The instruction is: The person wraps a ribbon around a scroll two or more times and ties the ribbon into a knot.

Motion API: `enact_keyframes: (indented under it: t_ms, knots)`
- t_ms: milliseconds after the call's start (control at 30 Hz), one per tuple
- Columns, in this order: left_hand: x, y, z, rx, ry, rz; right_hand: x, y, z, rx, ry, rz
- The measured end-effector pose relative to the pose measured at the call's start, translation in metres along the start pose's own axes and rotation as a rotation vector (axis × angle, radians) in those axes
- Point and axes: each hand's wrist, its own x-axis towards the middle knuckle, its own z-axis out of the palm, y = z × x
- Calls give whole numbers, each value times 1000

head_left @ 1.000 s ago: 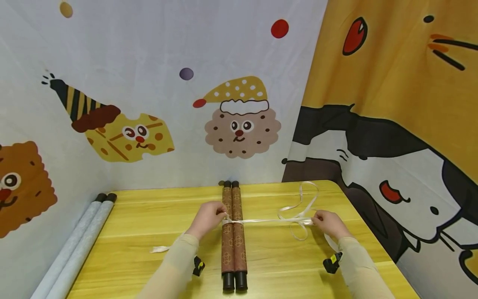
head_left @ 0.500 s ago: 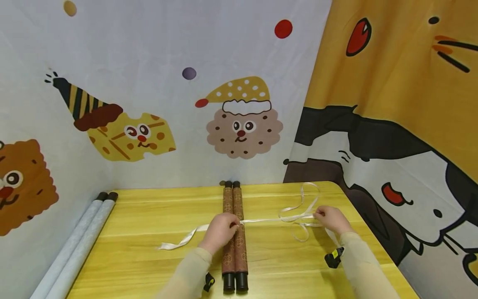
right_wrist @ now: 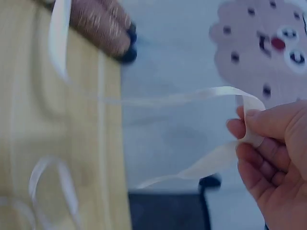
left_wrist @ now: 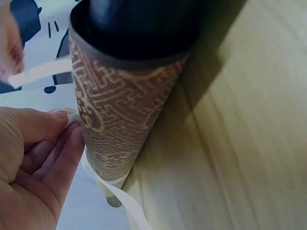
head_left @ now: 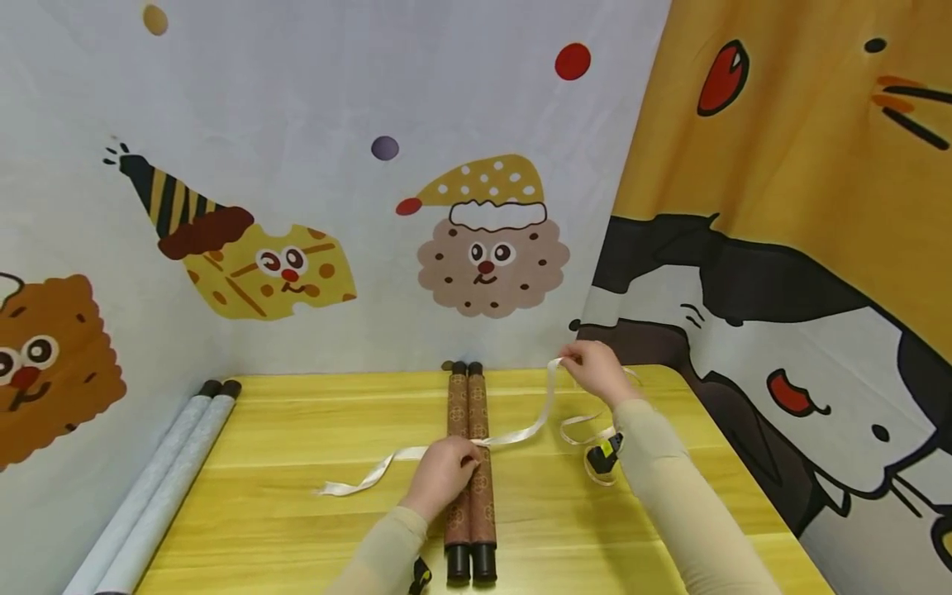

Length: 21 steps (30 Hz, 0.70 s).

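White ribbon (head_left: 516, 435), head view: runs across two brown rolls (head_left: 482, 496) on yellow table (head_left: 320, 430); one length rises to right hand (head_left: 598, 369), raised near far edge. Left hand (head_left: 442, 471) over the rolls. Left wrist view: left hand pinches ribbon close beside one roll. Right wrist view: right hand pinches ribbon, loose tail (right_wrist: 206, 165) trailing.

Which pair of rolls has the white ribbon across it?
The brown patterned pair, crossed by ribbon at the left hand; the pale pair shows none.
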Motion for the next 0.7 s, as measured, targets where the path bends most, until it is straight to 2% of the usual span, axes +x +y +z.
enact_keyframes:
  t_ms: [233,367,533,600,700]
  knots:
    - [-1,-6,4,-5,30,23,31,-62,20,89,-86,-150]
    - [-1,-8,4,8,33,30,44,-99,29,155,-148,-329]
    - [0,-7,2,23,22,48,54,-128,36,208,-372,-587]
    - [0,-7,2,24,23,55,55,-131,37,217,-453,-618]
    - [1,-8,1,18,32,61,56,-128,39,227,-494,-590]
